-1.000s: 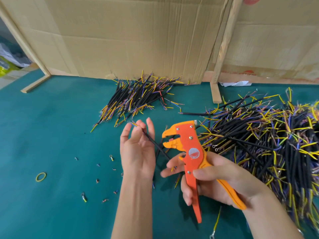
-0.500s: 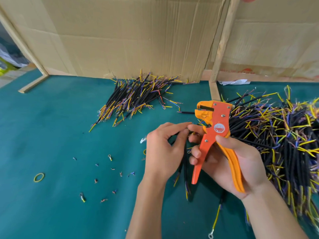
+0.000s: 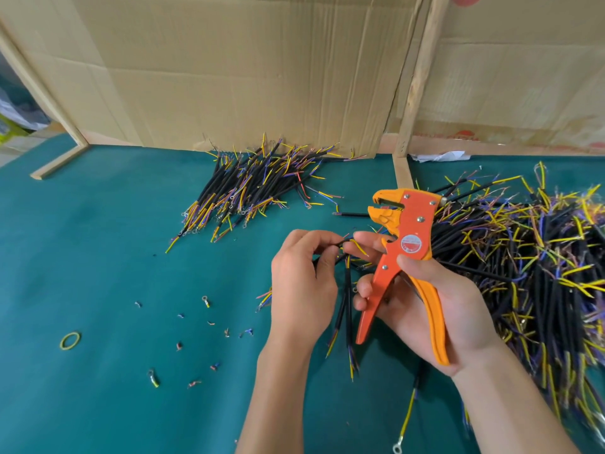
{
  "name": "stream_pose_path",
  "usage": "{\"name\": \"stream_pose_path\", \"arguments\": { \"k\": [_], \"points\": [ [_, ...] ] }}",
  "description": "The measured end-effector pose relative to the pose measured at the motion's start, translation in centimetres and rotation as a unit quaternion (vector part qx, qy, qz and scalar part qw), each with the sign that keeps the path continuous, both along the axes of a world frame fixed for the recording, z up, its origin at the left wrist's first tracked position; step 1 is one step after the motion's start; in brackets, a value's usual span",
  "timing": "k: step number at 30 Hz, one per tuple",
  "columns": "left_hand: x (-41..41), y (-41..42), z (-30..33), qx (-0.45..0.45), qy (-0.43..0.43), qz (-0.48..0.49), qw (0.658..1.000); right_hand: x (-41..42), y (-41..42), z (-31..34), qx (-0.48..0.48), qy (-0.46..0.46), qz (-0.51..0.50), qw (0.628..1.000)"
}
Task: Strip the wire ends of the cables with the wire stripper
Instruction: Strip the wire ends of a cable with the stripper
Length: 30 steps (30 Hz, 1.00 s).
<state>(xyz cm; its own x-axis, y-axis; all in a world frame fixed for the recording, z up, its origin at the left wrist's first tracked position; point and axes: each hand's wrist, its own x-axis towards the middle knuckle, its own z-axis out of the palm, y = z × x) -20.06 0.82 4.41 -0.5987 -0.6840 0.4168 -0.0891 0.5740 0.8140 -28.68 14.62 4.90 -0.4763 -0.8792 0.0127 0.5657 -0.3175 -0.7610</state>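
Note:
My right hand (image 3: 435, 303) grips the orange wire stripper (image 3: 402, 250) by its handles, jaws up and pointing left. My left hand (image 3: 304, 280) pinches a few black cables (image 3: 347, 309) near their upper ends; their lower ends hang down toward the green table. The right hand's forefinger touches the cables' yellow and blue wire ends (image 3: 357, 245) just below the stripper's jaws. A large heap of black cables (image 3: 530, 257) lies at the right. A smaller pile of cables (image 3: 248, 188) lies at the back centre.
Cardboard sheets (image 3: 245, 67) and a wooden post (image 3: 415, 83) wall off the table's back. Small cut wire bits and ring terminals (image 3: 206, 301) are scattered on the green mat at the left, with a yellow rubber band (image 3: 69, 340). A loose yellow lead (image 3: 406, 417) lies near the front.
The left hand went from flat with one cable to pinching a few cables. The stripper swung up and right, jaws raised, and both hands came together over the wire ends.

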Motion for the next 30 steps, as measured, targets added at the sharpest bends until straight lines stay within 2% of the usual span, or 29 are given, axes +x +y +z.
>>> {"name": "stream_pose_path", "arguments": {
  "k": [9, 14, 19, 30],
  "points": [
    [0.0, -0.1, -0.2, 0.102, 0.040, 0.012, 0.994, 0.3, -0.2, 0.0, 0.037, 0.028, 0.011, 0.999],
    [0.2, -0.5, -0.1, 0.156, 0.074, -0.025, 0.985, 0.5, -0.7, -0.2, 0.066, 0.006, -0.008, 0.998],
    [0.2, -0.7, -0.1, 0.168, 0.106, 0.005, 0.980, 0.4, -0.6, -0.2, 0.071, 0.007, -0.017, 0.997],
    [0.1, -0.7, -0.2, 0.159, 0.096, 0.016, 0.982, -0.2, -0.8, -1.3, 0.085, 0.028, 0.076, 0.993]
  ]
}}
